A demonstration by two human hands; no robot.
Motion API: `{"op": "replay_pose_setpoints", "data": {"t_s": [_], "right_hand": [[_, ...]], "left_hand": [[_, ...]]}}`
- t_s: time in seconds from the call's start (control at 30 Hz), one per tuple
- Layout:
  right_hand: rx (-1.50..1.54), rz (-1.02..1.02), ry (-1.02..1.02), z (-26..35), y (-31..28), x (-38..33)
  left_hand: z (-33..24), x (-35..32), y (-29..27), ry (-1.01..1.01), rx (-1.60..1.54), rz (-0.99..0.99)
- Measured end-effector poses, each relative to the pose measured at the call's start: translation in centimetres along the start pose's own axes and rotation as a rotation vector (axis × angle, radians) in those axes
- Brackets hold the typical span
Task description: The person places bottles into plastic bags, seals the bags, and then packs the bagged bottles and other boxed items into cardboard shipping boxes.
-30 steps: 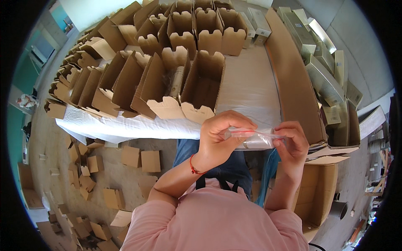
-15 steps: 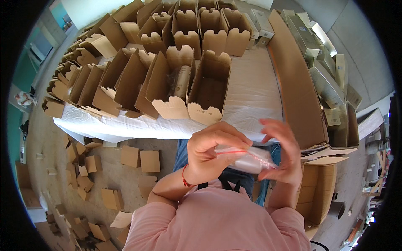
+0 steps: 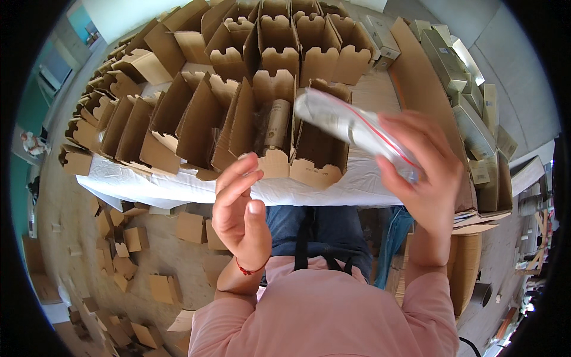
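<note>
My right hand (image 3: 425,169) grips a clear plastic zip bag (image 3: 348,122) with a red strip by its near end. The bag is tilted and slightly blurred, its far end over an open cardboard box (image 3: 318,174); what it contains I cannot make out. My left hand (image 3: 241,211), a red string bracelet at its wrist, is held up with fingers apart and nothing in it. Beyond it stands another open box (image 3: 275,165), which holds a light brown cylinder (image 3: 277,124) and some clear plastic wrap.
Rows of open cardboard boxes (image 3: 196,128) cover the white-sheeted table (image 3: 238,191). On the right, a tall cardboard panel (image 3: 425,89) borders a pile of silvery-beige boxes (image 3: 476,122). Small cardboard pieces (image 3: 163,288) litter the floor at left. A large carton (image 3: 467,268) stands by my right side.
My left hand has let go of the zip bag and moved left. My right hand has carried the bag forward, over the box at the row's right end.
</note>
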State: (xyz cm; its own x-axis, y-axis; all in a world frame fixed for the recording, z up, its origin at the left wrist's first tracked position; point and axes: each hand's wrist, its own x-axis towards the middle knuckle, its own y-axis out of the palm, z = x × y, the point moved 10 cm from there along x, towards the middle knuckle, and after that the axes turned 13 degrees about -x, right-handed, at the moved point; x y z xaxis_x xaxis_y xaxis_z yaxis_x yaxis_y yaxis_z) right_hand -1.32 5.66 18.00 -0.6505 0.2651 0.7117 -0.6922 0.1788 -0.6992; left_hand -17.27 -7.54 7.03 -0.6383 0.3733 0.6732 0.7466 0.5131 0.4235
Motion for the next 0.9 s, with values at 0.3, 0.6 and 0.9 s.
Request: {"op": "replay_pose_setpoints", "data": {"t_s": [0.3,0.6,0.9], "right_hand": [[-0.322,0.319,-0.177,0.9,15.0,-0.4],[-0.068,1.082,0.002,-1.0,22.3,-5.1],[0.186,-0.070,0.141,-4.2,8.6,-5.5]], "left_hand": [[5.6,-5.3,-4.9,-0.495,-0.012,-0.072],[7.2,-7.4,-5.4,-0.568,0.013,-0.048],[8.6,-9.2,-4.4,-0.652,0.086,-0.057]]}}
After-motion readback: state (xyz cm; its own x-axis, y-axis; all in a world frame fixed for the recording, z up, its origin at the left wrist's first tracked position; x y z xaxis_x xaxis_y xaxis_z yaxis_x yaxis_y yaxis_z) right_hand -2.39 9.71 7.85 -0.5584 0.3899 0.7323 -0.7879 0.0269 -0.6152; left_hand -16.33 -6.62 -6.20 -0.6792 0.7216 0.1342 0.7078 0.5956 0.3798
